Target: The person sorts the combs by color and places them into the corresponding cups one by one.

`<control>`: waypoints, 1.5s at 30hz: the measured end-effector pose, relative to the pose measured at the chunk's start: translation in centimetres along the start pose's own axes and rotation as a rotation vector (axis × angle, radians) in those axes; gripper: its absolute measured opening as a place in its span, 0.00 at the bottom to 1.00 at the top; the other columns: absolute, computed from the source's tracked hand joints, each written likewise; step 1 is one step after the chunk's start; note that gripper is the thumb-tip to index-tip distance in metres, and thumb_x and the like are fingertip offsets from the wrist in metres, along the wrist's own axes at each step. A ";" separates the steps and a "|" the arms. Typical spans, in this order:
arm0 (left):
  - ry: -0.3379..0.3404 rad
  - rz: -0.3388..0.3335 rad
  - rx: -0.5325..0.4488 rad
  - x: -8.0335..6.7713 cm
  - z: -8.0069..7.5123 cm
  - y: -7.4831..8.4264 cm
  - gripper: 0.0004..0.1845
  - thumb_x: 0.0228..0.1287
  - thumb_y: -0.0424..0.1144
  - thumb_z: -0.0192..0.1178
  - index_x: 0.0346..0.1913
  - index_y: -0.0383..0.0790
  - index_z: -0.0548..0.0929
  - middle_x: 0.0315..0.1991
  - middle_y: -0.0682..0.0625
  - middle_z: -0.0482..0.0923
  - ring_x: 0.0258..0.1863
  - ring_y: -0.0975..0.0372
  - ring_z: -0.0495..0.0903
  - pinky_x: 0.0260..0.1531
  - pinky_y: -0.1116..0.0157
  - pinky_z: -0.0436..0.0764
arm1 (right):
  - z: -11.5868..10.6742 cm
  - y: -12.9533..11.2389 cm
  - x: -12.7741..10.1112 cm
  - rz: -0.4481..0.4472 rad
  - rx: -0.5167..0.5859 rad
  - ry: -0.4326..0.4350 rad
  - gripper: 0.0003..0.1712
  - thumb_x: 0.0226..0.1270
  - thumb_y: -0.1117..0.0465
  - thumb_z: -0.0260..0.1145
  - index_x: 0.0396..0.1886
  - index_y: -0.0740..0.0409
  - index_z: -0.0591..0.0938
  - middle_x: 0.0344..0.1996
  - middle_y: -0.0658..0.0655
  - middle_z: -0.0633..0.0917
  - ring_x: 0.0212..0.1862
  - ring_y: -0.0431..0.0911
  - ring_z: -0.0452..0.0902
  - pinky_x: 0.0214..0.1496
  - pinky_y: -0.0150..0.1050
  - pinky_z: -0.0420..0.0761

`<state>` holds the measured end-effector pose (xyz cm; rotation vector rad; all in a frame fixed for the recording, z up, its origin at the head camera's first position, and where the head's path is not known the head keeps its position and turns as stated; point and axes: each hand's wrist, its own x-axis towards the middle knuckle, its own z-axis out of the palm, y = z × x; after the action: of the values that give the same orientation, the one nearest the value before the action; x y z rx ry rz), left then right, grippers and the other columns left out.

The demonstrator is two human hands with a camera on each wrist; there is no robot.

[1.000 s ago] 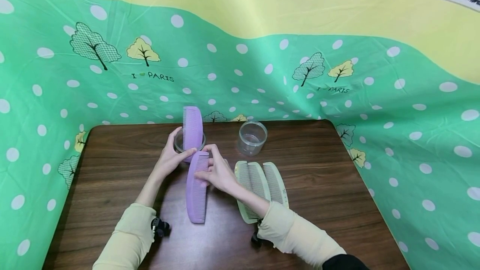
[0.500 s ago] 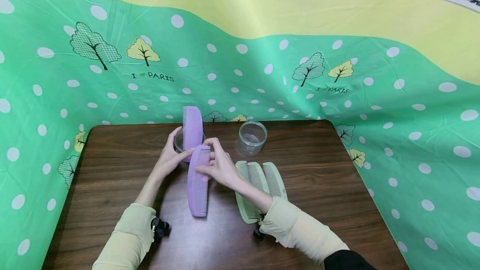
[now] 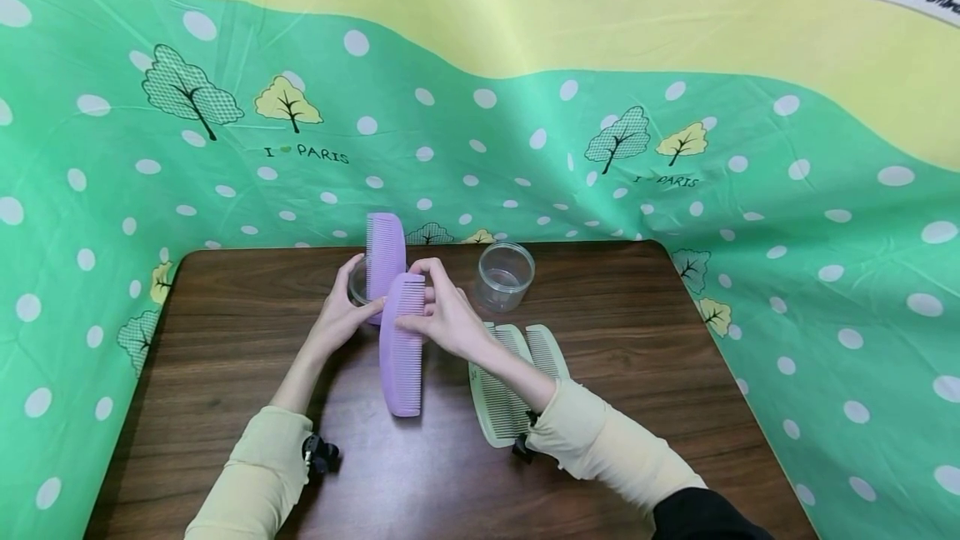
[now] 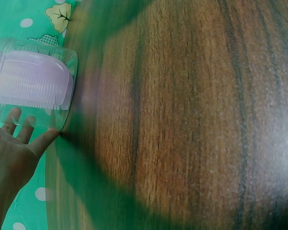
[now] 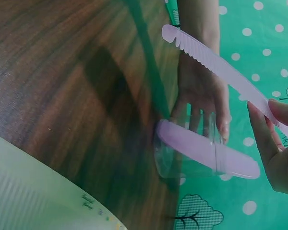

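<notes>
My left hand grips a clear round jar on the left of the table, fingers and thumb around its side. A purple comb stands tilted inside that jar, its upper end rising past the rim. My right hand pinches a second purple comb between thumb and fingers. In the right wrist view this held comb is raised off the table and slanted, apart from the jar. In the head view its upper end overlaps the jar's front and hides part of it.
Another clear jar stands to the right, near the table's back edge. Pale green combs lie side by side on the brown wooden table, partly under my right forearm. A green polka-dot cloth hangs behind the table.
My right hand has moved the held purple comb away from me and slightly right, toward the left jar's mouth. My left hand, the jar and its comb have stayed in place.
</notes>
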<state>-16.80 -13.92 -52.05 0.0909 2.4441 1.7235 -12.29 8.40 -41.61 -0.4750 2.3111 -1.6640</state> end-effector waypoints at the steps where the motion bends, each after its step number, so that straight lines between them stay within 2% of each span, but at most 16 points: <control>1: 0.001 -0.002 0.001 0.0 0.0 0.0 0.51 0.64 0.52 0.71 0.82 0.60 0.49 0.81 0.41 0.56 0.81 0.46 0.55 0.77 0.40 0.57 | -0.1 -0.1 0.1 -0.001 -0.001 -0.002 0.38 0.62 0.70 0.75 0.63 0.48 0.63 0.44 0.67 0.89 0.37 0.51 0.91 0.31 0.52 0.89; 4: 0.002 -0.004 0.005 0.0 0.0 0.0 0.52 0.64 0.52 0.71 0.82 0.60 0.49 0.81 0.41 0.55 0.81 0.46 0.54 0.77 0.40 0.57 | -0.4 -0.4 0.2 -0.001 -0.010 -0.007 0.38 0.61 0.70 0.76 0.63 0.47 0.64 0.44 0.66 0.90 0.37 0.50 0.91 0.30 0.48 0.89; 14: 0.005 -0.005 0.022 0.0 -0.1 0.2 0.52 0.63 0.53 0.72 0.82 0.61 0.49 0.82 0.44 0.54 0.81 0.45 0.55 0.76 0.39 0.58 | -1.6 -1.6 0.9 -0.052 -0.073 -0.010 0.38 0.62 0.69 0.76 0.63 0.46 0.64 0.46 0.64 0.90 0.39 0.48 0.91 0.34 0.49 0.89; 19: 0.004 0.002 0.020 0.0 -0.1 0.1 0.52 0.62 0.53 0.72 0.82 0.62 0.50 0.83 0.47 0.53 0.81 0.46 0.54 0.76 0.38 0.57 | -2.1 -2.2 1.3 -0.077 -0.100 -0.015 0.38 0.62 0.68 0.76 0.64 0.47 0.64 0.46 0.64 0.89 0.40 0.49 0.91 0.34 0.41 0.89; 23: 0.000 0.003 0.024 0.1 -0.1 0.1 0.53 0.62 0.54 0.72 0.82 0.60 0.49 0.83 0.47 0.52 0.81 0.45 0.54 0.76 0.38 0.57 | -2.4 -2.4 1.6 -0.098 -0.112 -0.012 0.37 0.62 0.68 0.76 0.64 0.48 0.64 0.45 0.63 0.89 0.39 0.48 0.91 0.35 0.40 0.89; 27: 0.004 0.010 0.017 0.1 -0.1 0.0 0.53 0.62 0.52 0.72 0.82 0.57 0.50 0.83 0.46 0.53 0.81 0.45 0.55 0.76 0.39 0.57 | -2.6 -2.8 2.0 -0.110 -0.106 -0.016 0.37 0.62 0.69 0.75 0.64 0.48 0.64 0.44 0.64 0.89 0.39 0.48 0.91 0.35 0.40 0.88; 32: 0.005 0.020 0.019 0.0 -0.1 -0.2 0.52 0.62 0.50 0.73 0.82 0.57 0.50 0.83 0.44 0.53 0.81 0.44 0.55 0.76 0.39 0.57 | -2.9 -3.4 2.4 -0.104 -0.101 -0.010 0.38 0.63 0.69 0.75 0.64 0.48 0.63 0.44 0.65 0.89 0.39 0.49 0.91 0.34 0.39 0.88; 39: 0.006 0.014 0.019 0.1 -0.1 -0.2 0.52 0.62 0.51 0.73 0.82 0.60 0.51 0.82 0.46 0.55 0.80 0.45 0.56 0.76 0.40 0.58 | -3.8 -4.7 3.0 -0.115 -0.044 0.009 0.39 0.63 0.71 0.74 0.65 0.49 0.62 0.47 0.67 0.87 0.42 0.54 0.90 0.36 0.42 0.89; 45: 0.003 0.014 0.018 0.0 -0.1 -0.1 0.52 0.62 0.50 0.72 0.82 0.59 0.50 0.82 0.44 0.56 0.80 0.44 0.56 0.76 0.38 0.57 | -4.5 -5.5 3.4 -0.111 -0.003 0.015 0.40 0.64 0.70 0.74 0.67 0.48 0.61 0.46 0.68 0.86 0.43 0.55 0.90 0.35 0.45 0.90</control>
<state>-16.81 -14.08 -52.12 0.1076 2.4676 1.7086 -16.56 9.33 -35.07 -0.6035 2.3372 -1.7197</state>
